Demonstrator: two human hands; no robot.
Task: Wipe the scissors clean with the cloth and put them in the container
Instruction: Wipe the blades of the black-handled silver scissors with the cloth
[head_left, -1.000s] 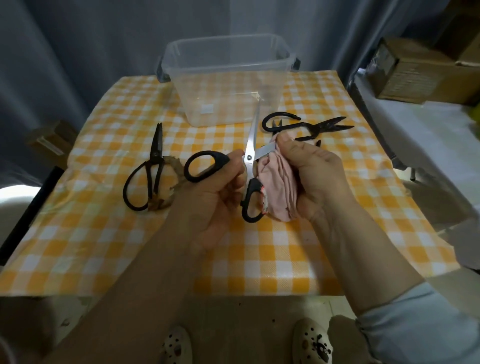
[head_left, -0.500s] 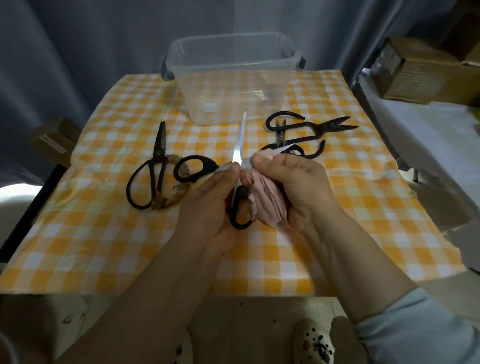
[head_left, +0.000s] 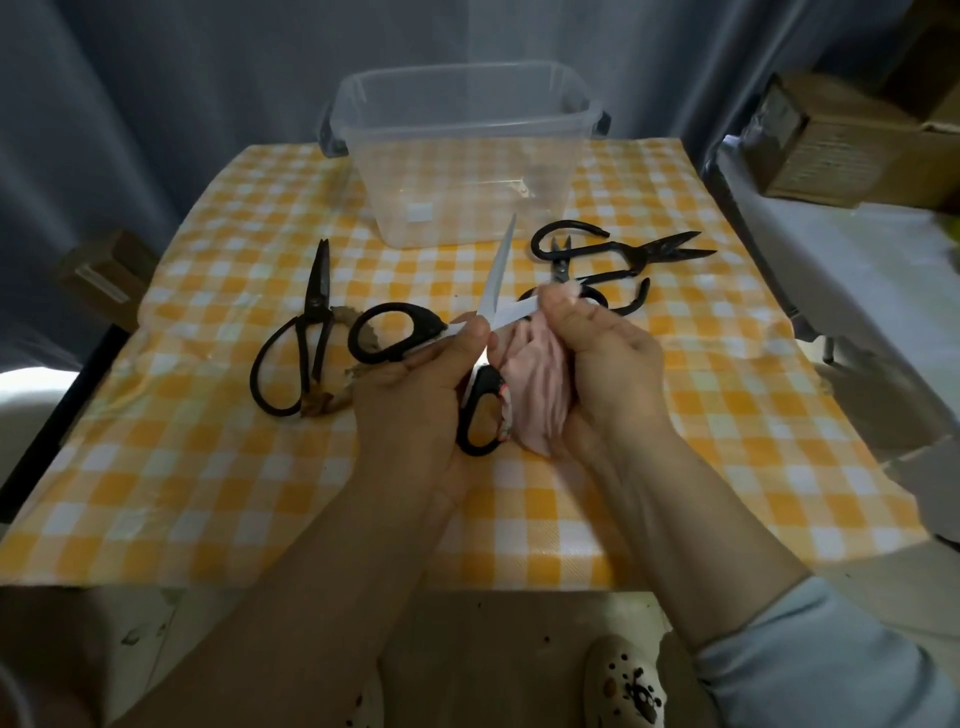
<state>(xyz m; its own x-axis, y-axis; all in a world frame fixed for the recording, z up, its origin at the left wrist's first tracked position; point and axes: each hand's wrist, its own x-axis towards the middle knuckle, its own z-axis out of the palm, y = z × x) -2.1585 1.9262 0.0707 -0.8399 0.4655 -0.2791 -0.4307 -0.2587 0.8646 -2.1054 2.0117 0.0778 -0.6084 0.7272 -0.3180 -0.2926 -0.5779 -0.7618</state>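
My left hand grips the black-handled scissors near the pivot, their blades spread wide. One steel blade points up toward the clear plastic container at the back of the table. My right hand holds the bunched pink cloth and pinches it over the tip of the other blade. All-black scissors lie on the left of the table. More black scissors lie at the right, behind my right hand.
An orange-and-white checked cloth covers the table. A brown scrap lies under the left scissors. Cardboard boxes stand on a white surface at the right. A dark curtain hangs behind. My shoes show below the table edge.
The scissors have tilted, so the upright blade leans right and the left handle loop sits lower. My right hand slid the cloth outward along the other blade to its tip.
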